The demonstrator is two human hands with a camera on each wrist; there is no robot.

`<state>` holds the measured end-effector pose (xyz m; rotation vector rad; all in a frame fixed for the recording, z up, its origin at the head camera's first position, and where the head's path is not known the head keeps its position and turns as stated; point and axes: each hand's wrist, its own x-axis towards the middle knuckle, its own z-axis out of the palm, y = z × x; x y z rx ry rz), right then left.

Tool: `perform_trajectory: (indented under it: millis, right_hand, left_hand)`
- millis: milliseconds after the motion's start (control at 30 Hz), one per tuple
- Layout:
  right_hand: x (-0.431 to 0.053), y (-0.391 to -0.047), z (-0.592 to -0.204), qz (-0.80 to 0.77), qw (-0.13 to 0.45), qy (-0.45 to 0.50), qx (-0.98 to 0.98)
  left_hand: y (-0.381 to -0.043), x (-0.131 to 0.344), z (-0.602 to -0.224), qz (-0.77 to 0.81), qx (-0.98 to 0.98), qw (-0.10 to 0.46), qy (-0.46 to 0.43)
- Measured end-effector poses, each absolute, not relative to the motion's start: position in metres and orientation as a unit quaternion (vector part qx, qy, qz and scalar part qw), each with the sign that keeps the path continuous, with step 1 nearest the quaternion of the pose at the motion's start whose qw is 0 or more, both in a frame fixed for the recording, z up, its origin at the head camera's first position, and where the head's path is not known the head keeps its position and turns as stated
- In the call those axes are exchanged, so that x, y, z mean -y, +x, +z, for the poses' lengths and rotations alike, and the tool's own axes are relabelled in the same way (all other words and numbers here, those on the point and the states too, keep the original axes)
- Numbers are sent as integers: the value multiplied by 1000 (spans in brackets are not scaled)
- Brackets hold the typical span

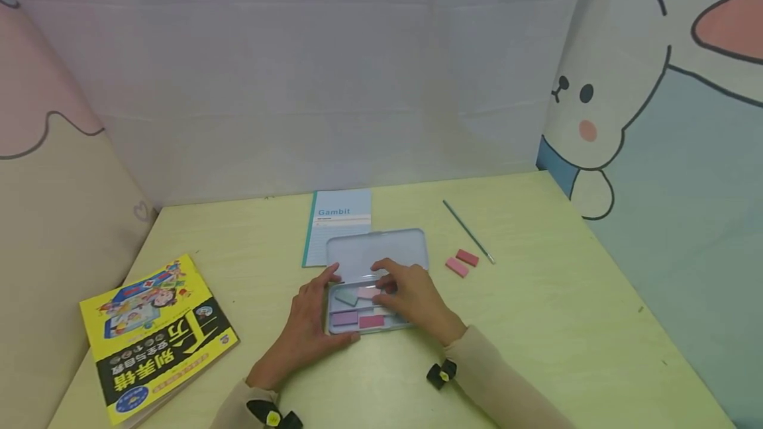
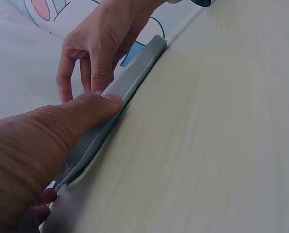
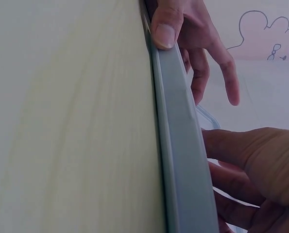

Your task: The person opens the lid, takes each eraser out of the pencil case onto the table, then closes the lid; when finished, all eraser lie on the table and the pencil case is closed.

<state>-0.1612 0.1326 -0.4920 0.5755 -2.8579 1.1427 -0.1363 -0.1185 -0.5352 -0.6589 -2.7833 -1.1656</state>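
A shallow, pale blue-grey case (image 3: 183, 145) lies on the table with its lid (image 1: 369, 253) folded back. My left hand (image 1: 312, 313) grips the case's left end, its thumb along the front edge and its fingers at the side and back. Inside are small block erasers: a grey-green one (image 1: 346, 297), a lilac one (image 1: 344, 318), a deep pink one (image 1: 371, 322) and a whitish one partly under the right hand. My right hand (image 1: 414, 293) reaches into the case, thumb and a bent finger pinching the right end of a pale pink eraser (image 1: 367, 292). The case wall hides these fingertips in both wrist views.
Two pink-red erasers (image 1: 457, 267) lie right of the case, below a thin pencil (image 1: 468, 232). A light blue notebook (image 1: 341, 207) sits behind, partly covered by the lid. At the left lies a thick yellow-and-black book (image 1: 157, 339). Patterned walls enclose the table.
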Motion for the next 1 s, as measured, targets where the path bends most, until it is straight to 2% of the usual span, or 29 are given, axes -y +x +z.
perform_trajectory:
  millis: [233,633,1000]
  right_hand:
    - [-131,-162,-494,359,-2,174,917]
    - [-142,-157,-492,361,71,206,907]
    - [-171,-143,-485,388,94,172,900]
  left_hand:
    - [-136,119,-537,-369,902,40,-218]
    - [-136,118,-534,-372,904,23,-210]
    - [-135,118,-533,-376,902,28,-211]
